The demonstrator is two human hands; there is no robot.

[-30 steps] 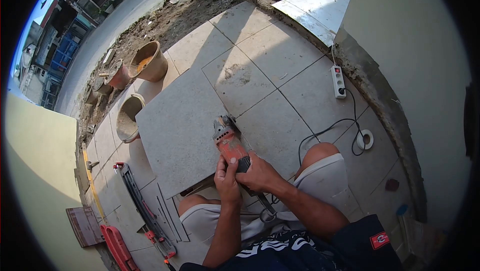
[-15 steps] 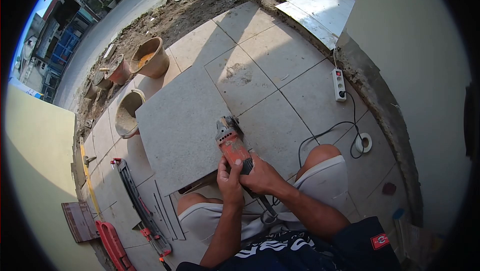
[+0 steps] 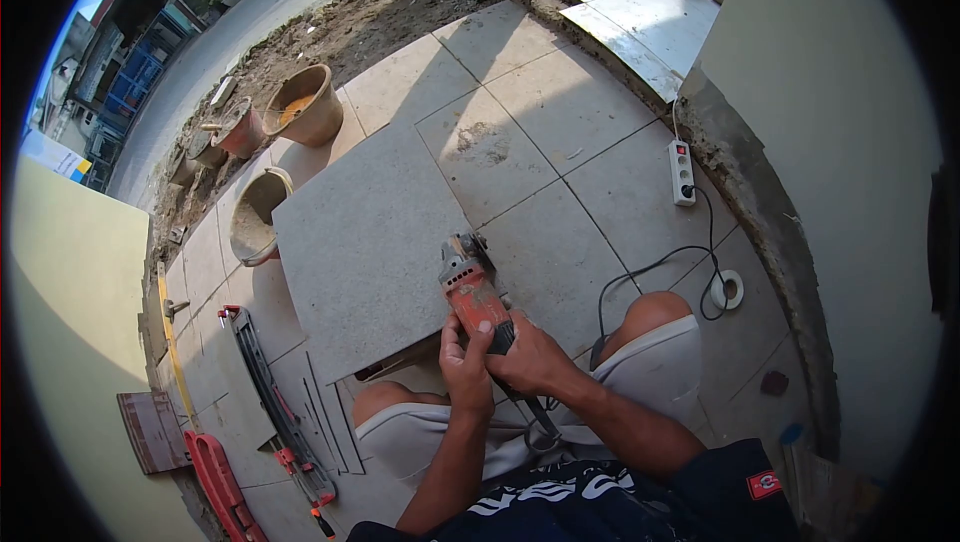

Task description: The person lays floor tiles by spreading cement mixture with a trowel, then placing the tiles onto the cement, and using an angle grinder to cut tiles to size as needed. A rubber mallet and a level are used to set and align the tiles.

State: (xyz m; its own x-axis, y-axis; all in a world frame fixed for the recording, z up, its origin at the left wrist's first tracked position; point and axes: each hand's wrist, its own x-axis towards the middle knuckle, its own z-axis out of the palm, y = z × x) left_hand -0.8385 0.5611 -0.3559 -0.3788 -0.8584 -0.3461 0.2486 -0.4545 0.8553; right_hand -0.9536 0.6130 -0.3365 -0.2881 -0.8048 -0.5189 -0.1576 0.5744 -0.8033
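Observation:
Both of my hands hold a red and grey angle grinder (image 3: 476, 300), its head pointing away from me. My left hand (image 3: 466, 370) is closed around the left side of the body, thumb on top. Round the rear handle on the other side wraps my right hand (image 3: 534, 352). The grinder's disc (image 3: 478, 242) sits at the right edge of a large grey tile (image 3: 360, 242), which lies raised in front of my knees. A dark power cord (image 3: 540, 422) trails from the back of the tool, between my legs.
A white power strip (image 3: 681, 174) with a plugged-in cable and a roll of white tape (image 3: 728, 289) lie right. Left are a tile cutter (image 3: 272, 392), thin tile strips (image 3: 325, 422), a red case (image 3: 215, 477) and a yellow-edged bar (image 3: 178, 357). Buckets (image 3: 308, 112) stand beyond the tile.
The view has shifted slightly. The grinder has moved a little to the right and toward me, its head still by the tile's right edge. Both hands keep their grip.

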